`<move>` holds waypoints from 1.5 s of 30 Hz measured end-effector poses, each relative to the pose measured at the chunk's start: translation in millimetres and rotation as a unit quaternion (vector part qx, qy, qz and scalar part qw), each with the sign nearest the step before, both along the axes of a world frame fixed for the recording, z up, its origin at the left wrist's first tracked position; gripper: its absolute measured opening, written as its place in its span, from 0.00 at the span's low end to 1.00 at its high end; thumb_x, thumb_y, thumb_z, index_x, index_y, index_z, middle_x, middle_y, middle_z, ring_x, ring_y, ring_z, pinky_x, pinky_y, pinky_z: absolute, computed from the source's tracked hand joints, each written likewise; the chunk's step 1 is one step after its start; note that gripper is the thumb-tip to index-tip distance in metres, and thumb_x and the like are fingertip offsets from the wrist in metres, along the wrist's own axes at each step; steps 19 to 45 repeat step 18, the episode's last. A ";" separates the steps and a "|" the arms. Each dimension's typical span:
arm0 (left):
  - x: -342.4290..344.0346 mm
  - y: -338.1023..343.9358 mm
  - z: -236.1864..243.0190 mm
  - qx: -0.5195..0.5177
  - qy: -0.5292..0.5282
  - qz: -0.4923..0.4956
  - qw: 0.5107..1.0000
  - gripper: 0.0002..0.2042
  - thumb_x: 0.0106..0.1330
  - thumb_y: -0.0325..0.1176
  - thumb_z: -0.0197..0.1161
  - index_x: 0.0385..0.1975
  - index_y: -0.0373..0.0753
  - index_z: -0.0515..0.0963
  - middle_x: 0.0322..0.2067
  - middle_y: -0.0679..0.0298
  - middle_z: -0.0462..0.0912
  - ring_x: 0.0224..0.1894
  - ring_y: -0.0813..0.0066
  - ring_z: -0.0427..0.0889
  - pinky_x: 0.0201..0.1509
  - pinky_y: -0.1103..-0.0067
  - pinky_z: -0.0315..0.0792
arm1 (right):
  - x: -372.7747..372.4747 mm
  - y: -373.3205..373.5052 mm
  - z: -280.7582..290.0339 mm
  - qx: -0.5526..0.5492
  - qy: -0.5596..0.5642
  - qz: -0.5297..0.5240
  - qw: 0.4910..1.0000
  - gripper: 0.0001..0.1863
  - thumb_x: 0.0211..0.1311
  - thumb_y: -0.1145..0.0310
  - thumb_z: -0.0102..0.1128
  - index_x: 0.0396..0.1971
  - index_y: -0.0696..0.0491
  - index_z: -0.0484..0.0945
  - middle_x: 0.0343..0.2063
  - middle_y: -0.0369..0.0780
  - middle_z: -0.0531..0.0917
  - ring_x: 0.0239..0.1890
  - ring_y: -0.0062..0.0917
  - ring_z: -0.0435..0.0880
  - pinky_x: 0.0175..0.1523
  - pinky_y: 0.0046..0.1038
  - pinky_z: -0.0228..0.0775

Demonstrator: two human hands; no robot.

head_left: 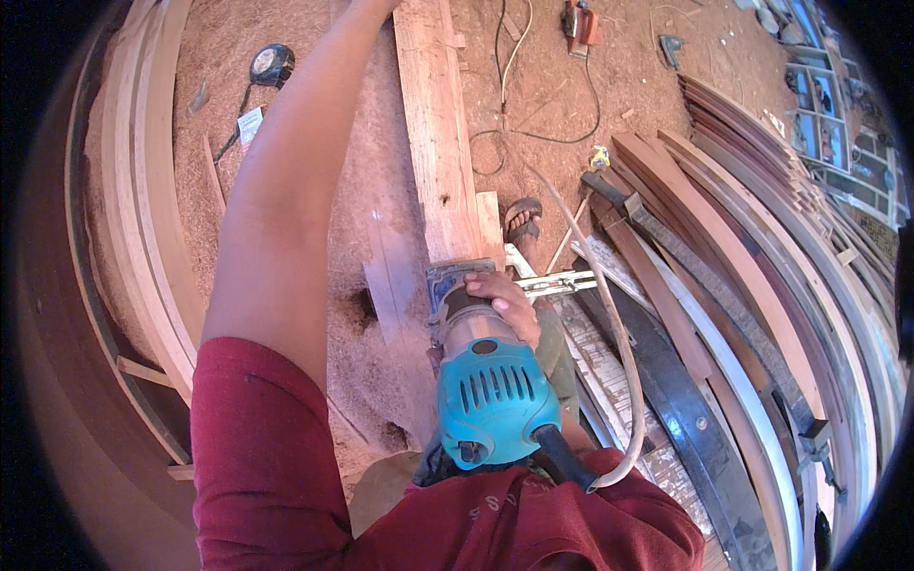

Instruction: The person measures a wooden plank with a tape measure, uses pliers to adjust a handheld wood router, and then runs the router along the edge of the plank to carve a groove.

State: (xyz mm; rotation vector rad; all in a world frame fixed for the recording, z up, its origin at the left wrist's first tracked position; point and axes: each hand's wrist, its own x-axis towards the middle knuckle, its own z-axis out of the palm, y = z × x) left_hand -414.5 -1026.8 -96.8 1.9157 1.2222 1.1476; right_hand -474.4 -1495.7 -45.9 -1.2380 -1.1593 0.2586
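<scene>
A teal trim router (500, 400) with a silver neck and a flat base plate (462, 274) stands at the near end of a long wooden board (440, 162). My right hand (506, 303) is wrapped round the router's neck, just above its base. A pale cord (619, 352) curves from the tool's rear up the right side. My left arm (290, 190) stretches forward beside the board to the top edge of the picture. The left hand itself lies beyond that edge. The router's bit cannot be seen.
A tape measure (272, 65) lies on the sawdust-covered ground at far left. Ahead sit a red power tool (579, 29) and loose cables (543, 138). Many planks (705, 190) are stacked right, with a long bar clamp (705, 276) across them. A sandalled foot (523, 221) is beside the board.
</scene>
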 end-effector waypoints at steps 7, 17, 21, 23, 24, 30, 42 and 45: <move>5.9 7.8 -11.8 0.026 -0.025 -0.007 0.999 0.24 0.70 0.31 0.45 0.64 0.32 0.70 0.63 0.42 0.72 0.68 0.50 0.68 0.74 0.68 0.59 | 5.7 10.0 1.6 -0.003 -0.017 0.006 1.000 0.19 0.64 0.68 0.61 0.51 0.56 0.67 0.37 0.53 0.85 0.40 0.47 0.87 0.47 0.45 0.80; -2.1 1.9 -5.1 0.039 -0.011 0.005 0.999 0.23 0.69 0.30 0.45 0.63 0.33 0.71 0.62 0.43 0.73 0.68 0.50 0.68 0.74 0.67 0.59 | 10.6 58.8 -2.8 0.008 0.060 -0.002 0.998 0.19 0.67 0.68 0.58 0.54 0.58 0.70 0.39 0.55 0.83 0.39 0.45 0.85 0.45 0.45 0.80; 0.3 -2.6 -1.7 0.030 -0.010 0.002 1.000 0.23 0.69 0.30 0.45 0.64 0.33 0.71 0.63 0.44 0.73 0.68 0.50 0.67 0.74 0.68 0.59 | 10.8 58.1 -1.5 0.007 0.059 -0.003 0.998 0.19 0.67 0.68 0.58 0.54 0.58 0.70 0.39 0.55 0.83 0.39 0.45 0.85 0.45 0.45 0.80; 0.3 -2.6 -1.7 0.030 -0.010 0.002 1.000 0.23 0.69 0.30 0.45 0.64 0.33 0.71 0.63 0.44 0.73 0.68 0.50 0.67 0.74 0.68 0.59 | 10.8 58.1 -1.5 0.007 0.059 -0.003 0.998 0.19 0.67 0.68 0.58 0.54 0.58 0.70 0.39 0.55 0.83 0.39 0.45 0.85 0.45 0.45 0.80; 0.3 -2.6 -1.7 0.030 -0.010 0.002 1.000 0.23 0.69 0.30 0.45 0.64 0.33 0.71 0.63 0.44 0.73 0.68 0.50 0.67 0.74 0.68 0.59 | 10.8 58.1 -1.5 0.007 0.059 -0.003 0.998 0.19 0.67 0.68 0.58 0.54 0.58 0.70 0.39 0.55 0.83 0.39 0.45 0.85 0.45 0.45 0.80; 0.3 -2.6 -1.7 0.030 -0.010 0.002 1.000 0.23 0.69 0.30 0.45 0.64 0.33 0.71 0.63 0.44 0.73 0.68 0.50 0.67 0.74 0.68 0.59 | 10.8 58.1 -1.5 0.007 0.059 -0.003 0.998 0.19 0.67 0.68 0.58 0.54 0.58 0.70 0.39 0.55 0.83 0.39 0.45 0.85 0.45 0.45 0.80; 0.3 -2.6 -1.7 0.030 -0.010 0.002 1.000 0.23 0.69 0.30 0.45 0.64 0.33 0.71 0.63 0.44 0.73 0.68 0.50 0.67 0.74 0.68 0.59 | 10.8 58.1 -1.5 0.007 0.059 -0.003 0.998 0.19 0.67 0.68 0.58 0.54 0.58 0.70 0.39 0.55 0.83 0.39 0.45 0.85 0.45 0.45 0.80; 0.3 -2.6 -1.7 0.030 -0.010 0.002 1.000 0.23 0.69 0.30 0.45 0.64 0.33 0.71 0.63 0.44 0.73 0.68 0.50 0.67 0.74 0.68 0.59 | 10.8 58.1 -1.5 0.007 0.059 -0.003 0.998 0.19 0.67 0.68 0.58 0.54 0.58 0.70 0.39 0.55 0.83 0.39 0.45 0.85 0.45 0.45 0.80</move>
